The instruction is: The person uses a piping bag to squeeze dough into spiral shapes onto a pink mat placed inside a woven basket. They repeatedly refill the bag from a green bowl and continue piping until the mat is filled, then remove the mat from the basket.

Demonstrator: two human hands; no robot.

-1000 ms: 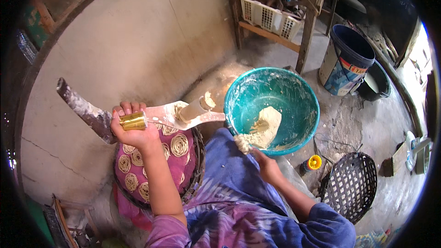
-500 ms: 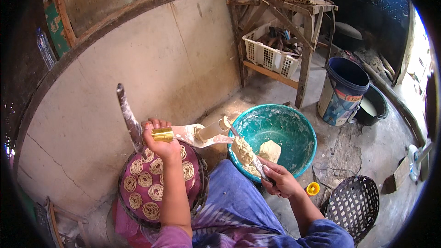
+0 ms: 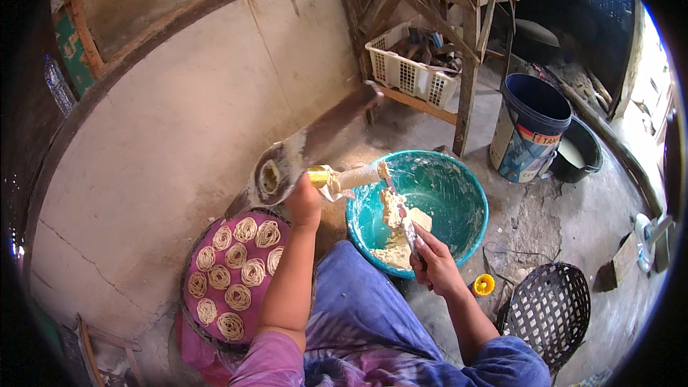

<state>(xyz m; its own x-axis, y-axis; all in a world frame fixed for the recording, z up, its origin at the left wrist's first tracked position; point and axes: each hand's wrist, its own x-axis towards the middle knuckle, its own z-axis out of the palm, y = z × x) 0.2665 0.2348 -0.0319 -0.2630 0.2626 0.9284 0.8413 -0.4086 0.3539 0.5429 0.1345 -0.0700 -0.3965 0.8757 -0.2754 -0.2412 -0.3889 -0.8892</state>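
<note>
My left hand (image 3: 304, 204) is closed around a wooden dough press (image 3: 271, 178) with a long arm, blurred by motion, pointing up and right. From the press a gold-coloured cylinder (image 3: 319, 175) and a pale tube (image 3: 358, 175) stick out toward the right, with dough at the tube's mouth. In my right hand (image 3: 435, 261) is a flat spatula-like tool (image 3: 411, 233), its blade loaded with pale dough (image 3: 393, 209), just below the tube's mouth. Below both lies a teal basin (image 3: 469, 240) holding more dough. Beside my left forearm, nests of noodle strands (image 3: 236, 256) cover a round maroon-lined tray (image 3: 192, 308).
At right lie a black woven basket (image 3: 548, 308) and a small yellow round object (image 3: 484, 284). Farther back stand a blue-rimmed bucket (image 3: 527, 136), a dark tub (image 3: 584, 165) and a wooden table (image 3: 469, 64) with a white crate (image 3: 401, 72). A wall (image 3: 179, 115) rises left.
My left hand has shifted right and turned the press, swinging its long arm from upper left to upper right. The tube's mouth now points over the basin. My right hand's loaded tool has risen more upright.
</note>
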